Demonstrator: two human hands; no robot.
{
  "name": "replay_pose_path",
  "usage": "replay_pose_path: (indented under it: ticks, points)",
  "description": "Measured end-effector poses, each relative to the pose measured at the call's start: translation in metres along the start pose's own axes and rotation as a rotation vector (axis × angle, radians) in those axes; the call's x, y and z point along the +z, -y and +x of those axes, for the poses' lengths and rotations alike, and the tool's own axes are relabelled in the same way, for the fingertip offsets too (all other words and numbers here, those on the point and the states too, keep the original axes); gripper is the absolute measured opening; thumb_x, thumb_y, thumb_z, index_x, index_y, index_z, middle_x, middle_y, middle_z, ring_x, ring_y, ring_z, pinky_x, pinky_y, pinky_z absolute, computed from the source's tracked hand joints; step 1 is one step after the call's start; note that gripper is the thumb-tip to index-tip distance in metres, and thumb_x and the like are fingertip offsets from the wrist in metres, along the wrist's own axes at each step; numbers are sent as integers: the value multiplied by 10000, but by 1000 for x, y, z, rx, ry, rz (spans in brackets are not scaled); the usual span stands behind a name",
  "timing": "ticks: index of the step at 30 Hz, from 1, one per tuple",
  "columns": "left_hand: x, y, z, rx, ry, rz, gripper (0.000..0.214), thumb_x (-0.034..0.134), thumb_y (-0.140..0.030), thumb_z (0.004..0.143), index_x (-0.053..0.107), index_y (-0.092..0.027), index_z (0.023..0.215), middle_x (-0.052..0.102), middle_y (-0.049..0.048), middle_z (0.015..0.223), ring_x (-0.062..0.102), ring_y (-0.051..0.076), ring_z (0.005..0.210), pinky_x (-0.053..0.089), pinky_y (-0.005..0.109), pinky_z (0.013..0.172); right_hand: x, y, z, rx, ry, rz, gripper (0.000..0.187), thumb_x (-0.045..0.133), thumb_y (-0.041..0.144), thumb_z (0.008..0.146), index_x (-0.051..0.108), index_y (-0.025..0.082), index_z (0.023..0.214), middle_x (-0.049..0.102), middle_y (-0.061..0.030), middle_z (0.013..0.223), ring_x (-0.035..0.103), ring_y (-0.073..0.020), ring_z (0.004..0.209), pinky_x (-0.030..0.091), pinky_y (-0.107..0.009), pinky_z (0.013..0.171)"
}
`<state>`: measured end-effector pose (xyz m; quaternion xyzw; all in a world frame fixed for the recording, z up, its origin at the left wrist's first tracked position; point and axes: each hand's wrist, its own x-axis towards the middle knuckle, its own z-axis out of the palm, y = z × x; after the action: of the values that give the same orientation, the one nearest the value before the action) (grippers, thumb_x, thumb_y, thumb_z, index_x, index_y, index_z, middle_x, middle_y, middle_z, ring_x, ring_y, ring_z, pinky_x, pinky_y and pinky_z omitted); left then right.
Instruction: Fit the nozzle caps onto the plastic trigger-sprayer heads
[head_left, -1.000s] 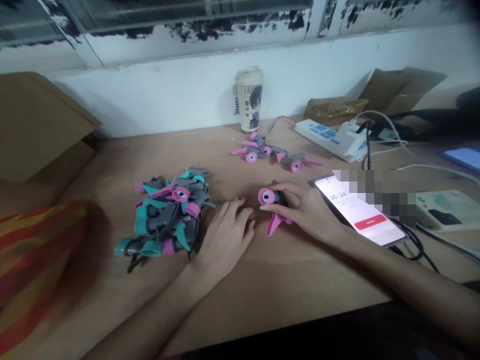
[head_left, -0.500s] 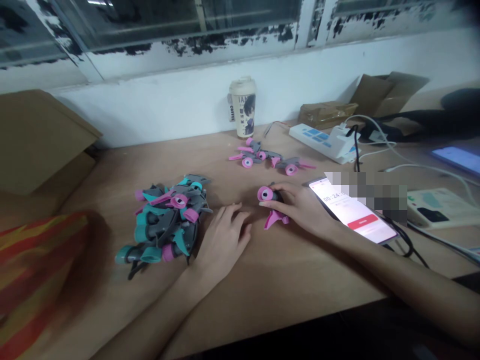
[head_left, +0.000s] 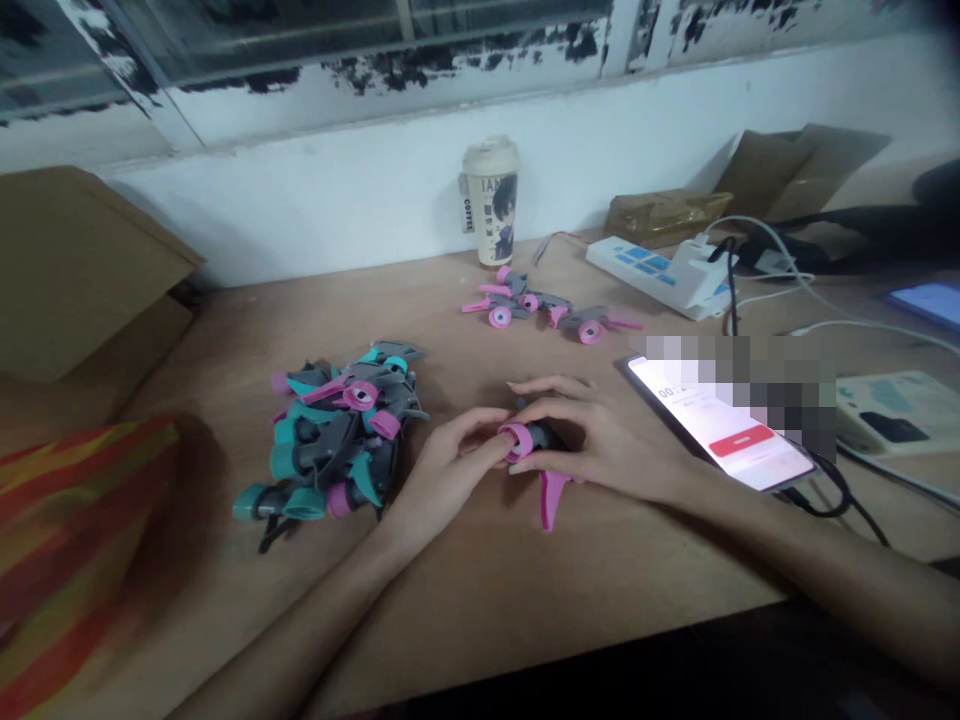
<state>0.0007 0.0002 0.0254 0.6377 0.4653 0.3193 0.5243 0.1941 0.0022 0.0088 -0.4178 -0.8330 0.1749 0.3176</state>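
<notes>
My right hand point(head_left: 607, 440) is closed around what looks like a grey and pink trigger spray head point(head_left: 553, 490), whose pink lever points down toward me. My left hand point(head_left: 457, 455) pinches the pink ring at its left end between thumb and forefinger. Part of the grey body is hidden by my fingers. Left of my left hand lies a heap of similar spray heads point(head_left: 330, 440), grey with teal or pink parts. Several more pink and grey spray heads point(head_left: 540, 305) lie beyond my hands.
A lit phone point(head_left: 720, 420) with cables lies to the right, partly pixelated. Behind stand a coffee tumbler point(head_left: 491, 205), a white power strip point(head_left: 652, 270) and a taped cardboard package point(head_left: 664, 215). At the left are a cardboard box point(head_left: 82, 270) and a red and yellow striped bag point(head_left: 82, 540).
My left hand has moved right from the table and taken hold of the pink ring. My right hand has brought the spray head slightly down and turned it.
</notes>
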Motion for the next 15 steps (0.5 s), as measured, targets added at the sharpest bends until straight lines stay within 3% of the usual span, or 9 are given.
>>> replay_pose_path:
  ticks: [5, 15]
  points:
    - [-3, -4, -1, -18, 153, -85, 245, 598, -201, 777, 643, -180, 1017, 688, 33, 1000, 632, 185, 963, 507, 301, 830, 0, 7, -3, -13, 6, 49, 308, 695, 458, 712, 657, 265, 949, 534, -58, 1265, 491, -245, 1192, 381, -446, 979]
    - [-7, -1, 6, -150, 252, -129, 226, 640, -167, 734, 623, -149, 958, 666, 47, 932, 634, 179, 870, 514, 311, 763, 8, 4, -2, -163, -8, 63, 255, 678, 401, 750, 669, 236, 944, 639, -46, 1077, 588, -187, 1013, 419, -388, 925]
